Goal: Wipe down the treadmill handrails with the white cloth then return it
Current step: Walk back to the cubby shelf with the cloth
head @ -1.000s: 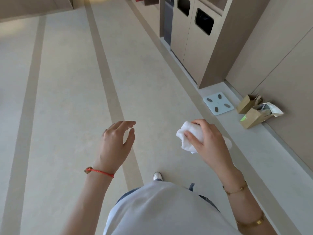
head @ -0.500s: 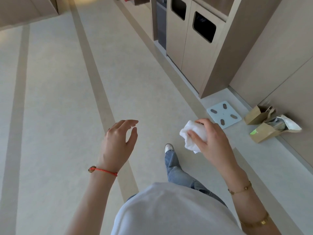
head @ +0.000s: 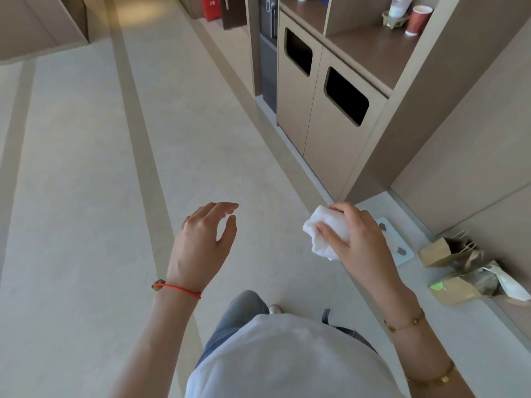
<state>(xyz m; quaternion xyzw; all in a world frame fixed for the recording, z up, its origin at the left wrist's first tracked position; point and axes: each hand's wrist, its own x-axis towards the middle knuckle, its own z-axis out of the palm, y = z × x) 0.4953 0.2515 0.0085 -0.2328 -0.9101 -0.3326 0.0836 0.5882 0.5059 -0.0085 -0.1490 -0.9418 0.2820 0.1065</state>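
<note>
My right hand [head: 360,239] grips the crumpled white cloth [head: 324,231] in front of me, at waist height above the floor. My left hand [head: 202,239] hangs in the air to the left of it, fingers loosely curved and holding nothing. No treadmill or handrail is in view.
A beige cabinet with two dark bin openings [head: 346,94] stands ahead on the right, with a shelf holding a red paper cup [head: 418,20]. A pale blue scale [head: 398,248] and brown paper bags [head: 454,268] lie on the floor by the right wall. Pale striped floor [head: 86,168] stretches ahead.
I have walked forward along the floor; the cabinet, scale and bags have come nearer and moved right. Both hands keep their pose, the cloth still in my right hand.
</note>
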